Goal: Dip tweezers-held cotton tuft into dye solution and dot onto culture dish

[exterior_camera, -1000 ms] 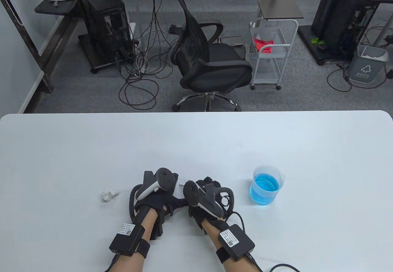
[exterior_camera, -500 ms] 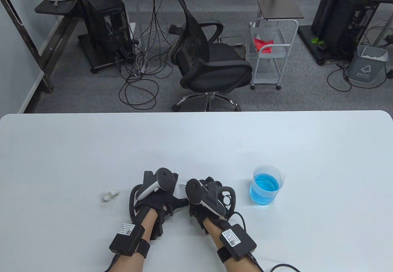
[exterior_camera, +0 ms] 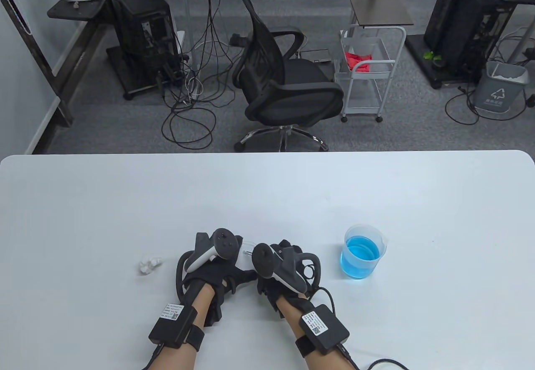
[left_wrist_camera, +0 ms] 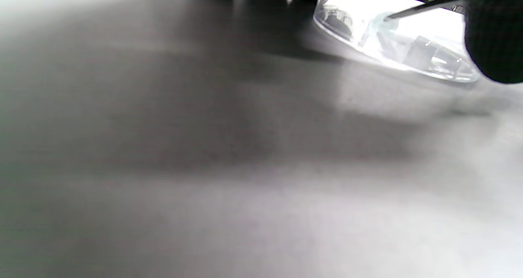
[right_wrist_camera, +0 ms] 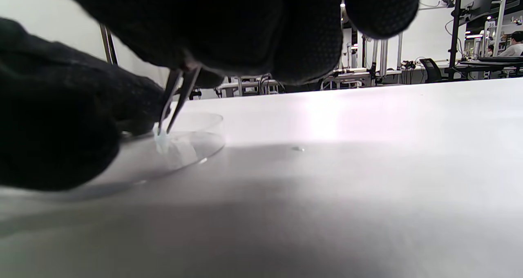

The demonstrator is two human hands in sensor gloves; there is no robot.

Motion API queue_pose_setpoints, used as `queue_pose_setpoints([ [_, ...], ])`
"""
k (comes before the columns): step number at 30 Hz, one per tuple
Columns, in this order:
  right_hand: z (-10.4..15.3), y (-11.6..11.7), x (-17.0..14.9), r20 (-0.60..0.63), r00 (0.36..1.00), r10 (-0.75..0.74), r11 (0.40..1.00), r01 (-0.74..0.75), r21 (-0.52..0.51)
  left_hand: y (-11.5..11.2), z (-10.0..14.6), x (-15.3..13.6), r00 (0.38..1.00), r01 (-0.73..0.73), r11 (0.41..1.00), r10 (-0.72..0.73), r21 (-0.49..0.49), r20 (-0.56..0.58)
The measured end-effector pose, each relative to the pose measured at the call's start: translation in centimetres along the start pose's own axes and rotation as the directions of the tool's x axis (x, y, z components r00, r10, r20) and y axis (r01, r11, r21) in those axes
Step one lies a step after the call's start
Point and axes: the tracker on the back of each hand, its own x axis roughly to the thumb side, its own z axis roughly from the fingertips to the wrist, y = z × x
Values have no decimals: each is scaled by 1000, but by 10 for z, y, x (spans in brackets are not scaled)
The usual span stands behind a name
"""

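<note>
A: Leftmost on the white counter (exterior_camera: pixel 267 194), what lies there?
B: A loose wad of white cotton (exterior_camera: pixel 149 264), apart from both hands.

A: And the left hand (exterior_camera: pixel 217 270)?
B: It rests on the counter just right of that wad, against the near edge of the clear culture dish (right_wrist_camera: pixel 192 145). Its fingers are hidden under the tracker; whether they grip the dish or only steady it cannot be told.

A: The right hand (exterior_camera: pixel 281 267)?
B: Fingers curled, pinching metal tweezers (right_wrist_camera: pixel 176 100). The tips point down into the dish and clasp a small cotton tuft (right_wrist_camera: pixel 161 141), faintly blue, which touches the dish floor. The left wrist view shows the same: tweezer tips (left_wrist_camera: pixel 425 7) meeting the tuft inside the dish (left_wrist_camera: pixel 392 45).

A: Farthest right?
B: A clear plastic beaker (exterior_camera: pixel 363 252) of blue dye solution, upright, well clear of the right hand.
</note>
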Motion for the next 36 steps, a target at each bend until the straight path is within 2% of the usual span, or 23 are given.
queue_pose_setpoints([
  [5, 0, -5, -1, 5, 1000, -10, 999, 10, -35, 0, 0, 0, 1000, 0, 1000, 0, -1, 0],
  [13, 1, 2, 3, 15, 999, 30, 1000, -30, 1, 0, 0, 0, 1000, 0, 1000, 0, -1, 0],
  [27, 0, 2, 1, 11, 1000, 19, 1000, -19, 20, 0, 0, 0, 1000, 0, 1000, 0, -1, 0],
  [36, 2, 2, 4, 26, 999, 47, 998, -46, -32, 0, 0, 0, 1000, 0, 1000, 0, -1, 0],
])
